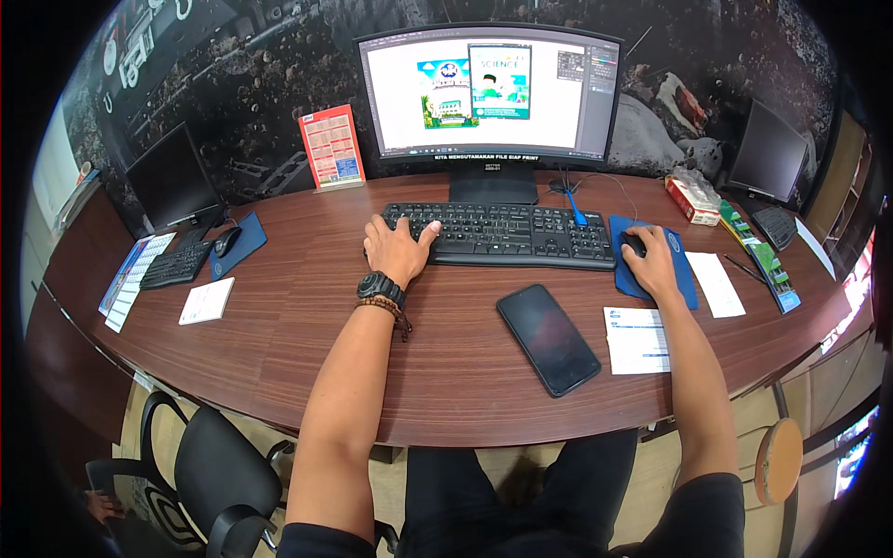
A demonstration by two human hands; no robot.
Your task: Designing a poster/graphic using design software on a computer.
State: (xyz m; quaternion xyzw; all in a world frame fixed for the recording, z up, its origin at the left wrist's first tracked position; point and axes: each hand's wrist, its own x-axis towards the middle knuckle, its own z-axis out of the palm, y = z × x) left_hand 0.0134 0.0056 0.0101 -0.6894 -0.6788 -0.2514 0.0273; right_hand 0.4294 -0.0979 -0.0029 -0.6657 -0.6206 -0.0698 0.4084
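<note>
We have the black keyboard point(507, 240) on the desk point(409, 372), in front of the monitor point(400, 102). Long axis runs left-right, front edge toward us. Left hand point(398, 251): fingers spread over its left end, gripping nothing. Right hand point(654, 265): curled over the black mouse point(634, 244) on the blue pad point(686, 284), just right of the keyboard. Mouse mostly covered; we can't tell its exact heading.

The right fingers point(655, 244) cover much of the mouse point(634, 245) from me, and the left fingers point(380, 229) hide the keyboard's point(502, 234) near left corner. The right forearm point(693, 372) blocks one edge of a sheet point(637, 344), its finest print unreadable; the chair point(223, 460) is cut off below.
</note>
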